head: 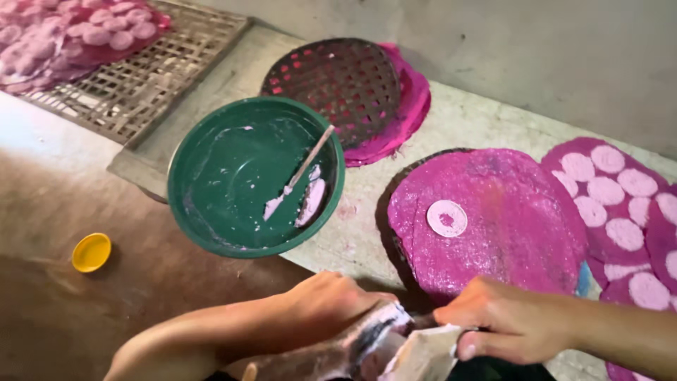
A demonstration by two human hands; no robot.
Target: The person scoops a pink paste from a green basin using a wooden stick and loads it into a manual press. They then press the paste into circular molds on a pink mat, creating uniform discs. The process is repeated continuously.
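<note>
**Two hands grip a pale-smeared tool at the near edge of the slab**

The concrete slab runs across the scene, set on the brown floor. At its far left lies a large woven bamboo rack, part-covered with pale pink discs on a pink cloth. Near the middle, a round magenta cloth mat lies on a dark woven tray, with one pale disc on it, its centre showing pink. To its right, further magenta cloths carry many pale discs close together. Behind, a dark woven basket tray lies over another magenta cloth.

The green basin overhangs the slab's near edge just left of the mat; its inside is smeared with pale pink paste, and a thin stick leans in it, its lower end in the paste.

At the bottom of the view, the left hand is closed around a dark, paste-streaked tool. The right hand is just beside it, fingers pinched on a pale, paste-covered flat piece that meets the tool. What the tool is cannot be told.

A small yellow cap lies on the floor, well apart from the hands.
</note>
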